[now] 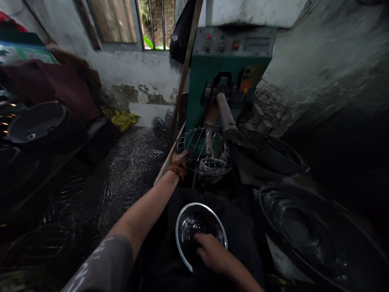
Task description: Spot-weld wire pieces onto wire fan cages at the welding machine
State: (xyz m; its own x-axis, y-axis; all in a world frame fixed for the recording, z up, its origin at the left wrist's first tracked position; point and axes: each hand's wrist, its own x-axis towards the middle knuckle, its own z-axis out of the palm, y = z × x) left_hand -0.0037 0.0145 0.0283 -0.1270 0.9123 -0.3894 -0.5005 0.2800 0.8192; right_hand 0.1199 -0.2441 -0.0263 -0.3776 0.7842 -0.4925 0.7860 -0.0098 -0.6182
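My left hand (180,162), in a worn brown glove, is closed on the near left rim of a round wire rack (199,142). The rack has parallel bars and is held at the front of a green machine (194,89), under its thick cylindrical arm (226,115). My right hand (211,249) is bare and reaches into a shiny metal bowl (180,243) on my lap. Its fingers are curled together among small dark wire pieces (194,225); what they pinch is hidden in shadow.
Heaped wire racks (130,162) cover the floor at left. Large dark basins (304,227) stand at right, with a wire-filled one nearest. A wooden pole (186,65) leans beside the machine. A black tub (39,121) and yellow cloth (124,119) are at far left.
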